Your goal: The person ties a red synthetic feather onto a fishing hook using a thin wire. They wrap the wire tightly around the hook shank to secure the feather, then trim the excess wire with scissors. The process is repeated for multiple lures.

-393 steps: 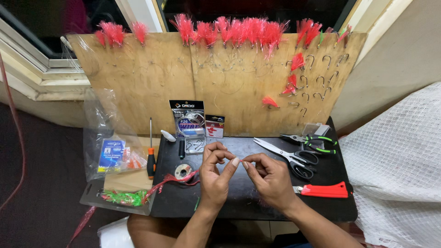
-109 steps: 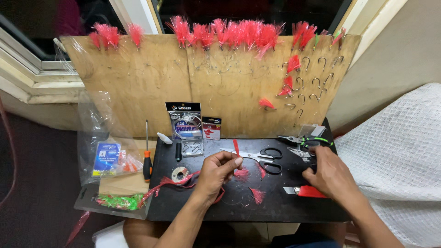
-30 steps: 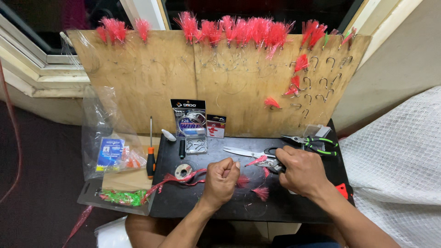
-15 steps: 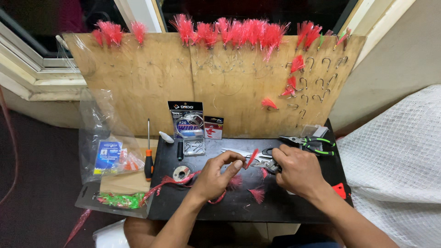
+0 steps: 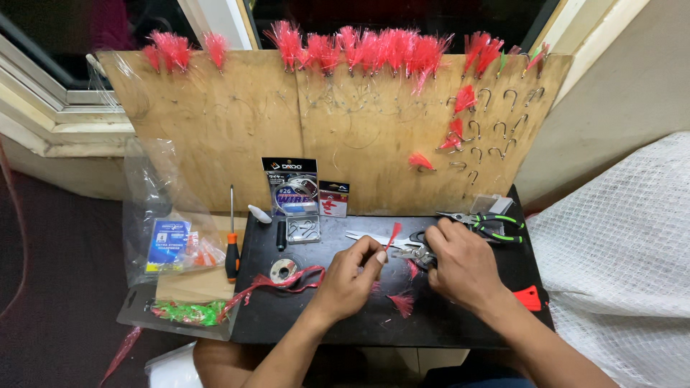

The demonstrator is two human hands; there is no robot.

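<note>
Left hand [image 5: 352, 276] pinching red feather tuft [image 5: 392, 235], right hand [image 5: 460, 262] gripping half-hidden scissors [image 5: 388, 239], hook unseen

Head camera, looking down
It faces the black work board [image 5: 460, 327] close below (one view only), plywood backboard [image 5: 237, 144] beyond

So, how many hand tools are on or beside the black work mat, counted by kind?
Scissors, under the right hand: 1
Pliers, green and black handles: 1
Screwdriver, orange handle: 1
Red cutter, partly hidden by the forearm: 1
Total: 4
</note>
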